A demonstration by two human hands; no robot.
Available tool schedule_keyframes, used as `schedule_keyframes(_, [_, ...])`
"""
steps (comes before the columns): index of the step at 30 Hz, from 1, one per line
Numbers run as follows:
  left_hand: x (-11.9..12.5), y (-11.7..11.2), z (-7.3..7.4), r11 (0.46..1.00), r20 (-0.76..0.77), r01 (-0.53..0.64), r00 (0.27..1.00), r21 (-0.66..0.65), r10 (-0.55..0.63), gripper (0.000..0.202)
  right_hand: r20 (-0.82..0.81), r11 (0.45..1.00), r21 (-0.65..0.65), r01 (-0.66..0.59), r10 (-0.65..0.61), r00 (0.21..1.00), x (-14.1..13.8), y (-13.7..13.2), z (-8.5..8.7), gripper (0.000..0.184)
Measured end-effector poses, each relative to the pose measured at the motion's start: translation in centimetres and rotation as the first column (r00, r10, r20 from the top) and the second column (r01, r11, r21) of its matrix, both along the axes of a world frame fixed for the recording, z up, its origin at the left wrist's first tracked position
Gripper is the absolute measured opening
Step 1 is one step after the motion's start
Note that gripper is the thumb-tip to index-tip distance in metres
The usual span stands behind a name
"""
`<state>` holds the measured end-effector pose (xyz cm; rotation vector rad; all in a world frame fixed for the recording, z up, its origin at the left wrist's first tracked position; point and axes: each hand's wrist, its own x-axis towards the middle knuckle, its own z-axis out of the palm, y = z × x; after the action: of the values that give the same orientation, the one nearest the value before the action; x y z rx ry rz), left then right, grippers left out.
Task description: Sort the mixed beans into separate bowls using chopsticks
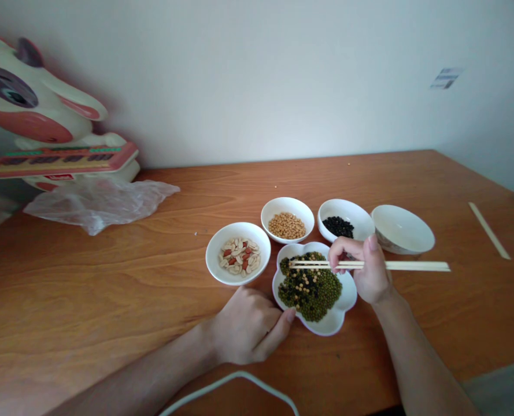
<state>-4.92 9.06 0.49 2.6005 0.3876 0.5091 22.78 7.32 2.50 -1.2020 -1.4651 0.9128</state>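
White dish rests, left hand pinching its edge, right hand gripping chopsticks above

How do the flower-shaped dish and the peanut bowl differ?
The dish looks wider, with a lobed rim; the peanut bowl has a round one. The dish holds mixed green, dark and yellow beans; the peanut bowl holds peanuts. Chopsticks reach over the dish, not the peanut bowl. Both are white inside and stand on the table.
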Motion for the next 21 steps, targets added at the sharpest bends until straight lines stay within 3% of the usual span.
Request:
schedule_keyframes(7, [0.1,0.0,0.0,1.0,0.027,0.0,1.0,0.031,-0.001,0.053,-0.013,1.0,0.016,0.001,-0.001,1.0,0.4,-0.1,-0.1,0.083])
schedule_keyframes(21, [0.3,-0.1,-0.5,0.996,-0.004,-0.015,1.0,0.089,0.016,0.054,-0.065,0.991,0.022,0.13,-0.128,0.99,0.9,0.2,1.1,0.085])
